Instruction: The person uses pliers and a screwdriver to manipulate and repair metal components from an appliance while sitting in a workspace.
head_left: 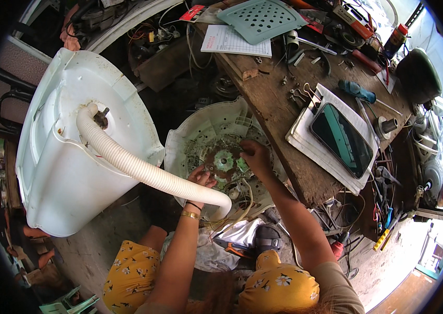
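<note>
Resting on the ground just below the near edge of the wooden workbench [279,110], the round white washing-machine tub base [200,131] lies with its open side facing up toward the camera, a rusty metal hub plate [225,161] at its centre. Being round, it has no real long axis; its drive axis points up out of the hub. It looks like stiff moulded plastic, bulky but probably not heavy, with thin ribs that could crack, so the rim or the solid hub seems the safest hold. The left hand [200,178] lies with loose, open fingers on the hub's near-left edge, grasping nothing that I can see. The right hand [255,157] curls over the hub's right edge, fingertips pressing down; whether it pinches a small part cannot be told. A white corrugated drain hose [143,170] crosses in front of the base, running from the white washer cabinet [59,172] lying on the left.
</note>
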{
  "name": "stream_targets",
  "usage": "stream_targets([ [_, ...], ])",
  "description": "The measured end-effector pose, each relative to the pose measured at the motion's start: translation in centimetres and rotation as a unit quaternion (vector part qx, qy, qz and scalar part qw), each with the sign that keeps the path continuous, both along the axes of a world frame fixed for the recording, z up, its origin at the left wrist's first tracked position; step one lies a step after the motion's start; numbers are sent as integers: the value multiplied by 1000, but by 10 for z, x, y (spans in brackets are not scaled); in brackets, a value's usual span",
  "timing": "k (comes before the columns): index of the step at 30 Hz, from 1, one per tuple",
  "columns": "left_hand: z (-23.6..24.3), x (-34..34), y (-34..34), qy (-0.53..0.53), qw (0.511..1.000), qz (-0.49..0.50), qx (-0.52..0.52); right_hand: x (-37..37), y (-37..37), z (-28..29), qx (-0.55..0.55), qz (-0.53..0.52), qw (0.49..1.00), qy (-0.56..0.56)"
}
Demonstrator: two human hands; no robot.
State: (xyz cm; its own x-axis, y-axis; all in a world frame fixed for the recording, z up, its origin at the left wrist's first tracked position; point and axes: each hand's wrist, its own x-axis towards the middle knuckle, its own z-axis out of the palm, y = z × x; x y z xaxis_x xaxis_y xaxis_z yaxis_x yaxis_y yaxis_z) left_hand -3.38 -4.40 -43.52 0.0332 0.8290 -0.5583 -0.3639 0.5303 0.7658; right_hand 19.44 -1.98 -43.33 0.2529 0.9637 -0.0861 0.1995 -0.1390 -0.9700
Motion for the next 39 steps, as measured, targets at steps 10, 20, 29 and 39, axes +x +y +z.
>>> stream_targets([
  [10, -4, 0, 0, -30, 999, 20, 19, 2, -2, -1, -23, 4, 1000, 4],
  [20, -6, -3, 0, -21, 1000, 8, 18, 1, -2, -5, -8, -3, 1000, 15],
  [29, -4, -2, 1, -12, 1000, 10, 3, 1, -1, 0, 8, -7, 1000, -17],
  [39, 3, 2, 1, -13, 1000, 12, -2, 2, -2, 7, -19, 7, 1000, -1],
])
